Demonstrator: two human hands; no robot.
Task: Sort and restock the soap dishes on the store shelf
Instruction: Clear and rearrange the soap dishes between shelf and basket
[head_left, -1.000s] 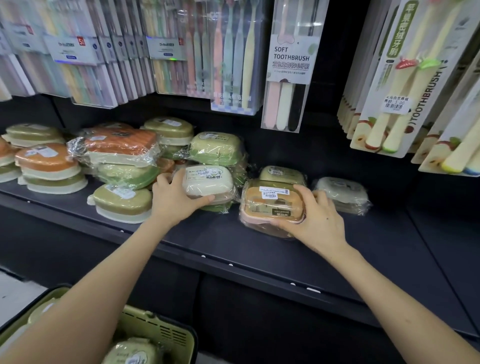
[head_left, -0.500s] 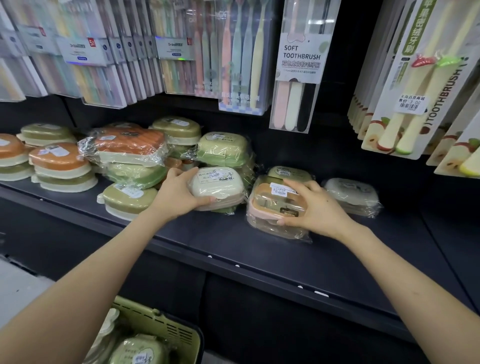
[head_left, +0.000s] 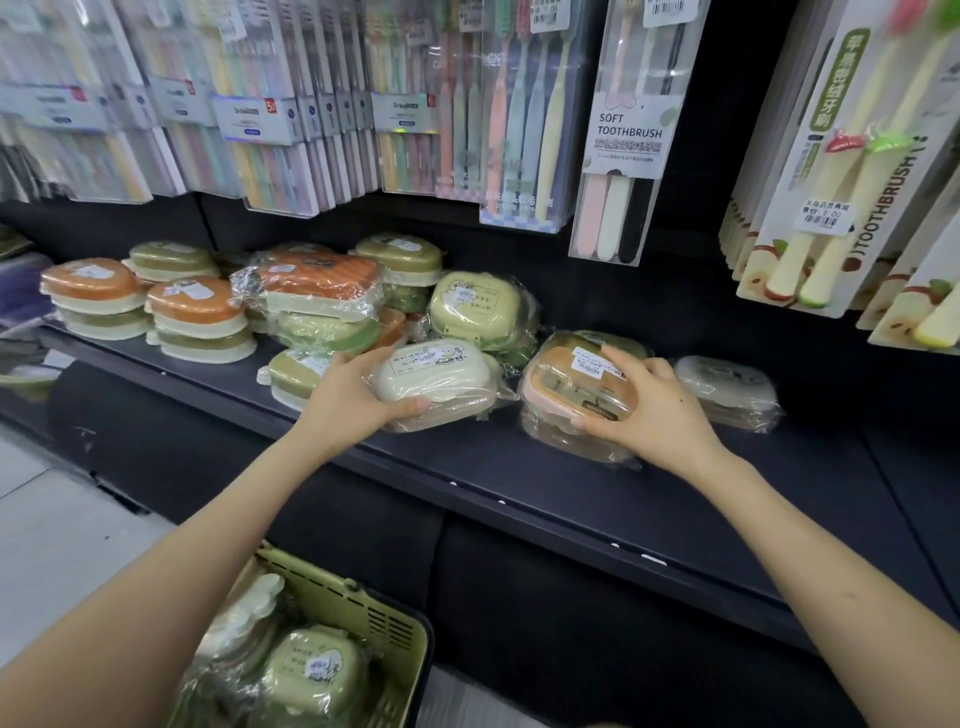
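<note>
Left hand (head_left: 353, 400): half closed on the cream dish (head_left: 441, 376), thumb on the near edge, fingers curled round its left end. The dish is at 9 o'clock of view centre, on the front half of the shelf (head_left: 519, 467), tilted and leaning on what's under it.

Right hand (head_left: 665, 421): spread across the orange dish (head_left: 561, 374), fingers over the top right, thumb on the near lower edge. Gripping, not just resting. The dish is at 3 o'clock of centre on top of another wrapped one. Can't tell if it's lifted clear.

Neighbours:
- grey dish (head_left: 727, 384) just beside, at 3 o'clock of the orange one
- green dish (head_left: 478, 306) at 12 o'clock of the cream one
- mixed stacks run off toward 9–10 o'clock
- basket (head_left: 384, 608) at 7 o'clock, on the floor, more green dishes inside

Handling, my read:
- Hollow plastic shells, so light. One hand each is plenty.
- The shell is stiff but the film wrap is loose and slick. Fingers can slide, and the wrap bunches at the corners.
- Grab across the shell itself, thumb opposite fingers on the long edges or ends. Don't pinch loose film, it'll stretch or tear.
- Lids probably only sit on, held by the wrap, so squeeze moderately.
- Wrapped stacks look skiddy. Film on film won't hold a tall pile, so set them flat and square.
</note>
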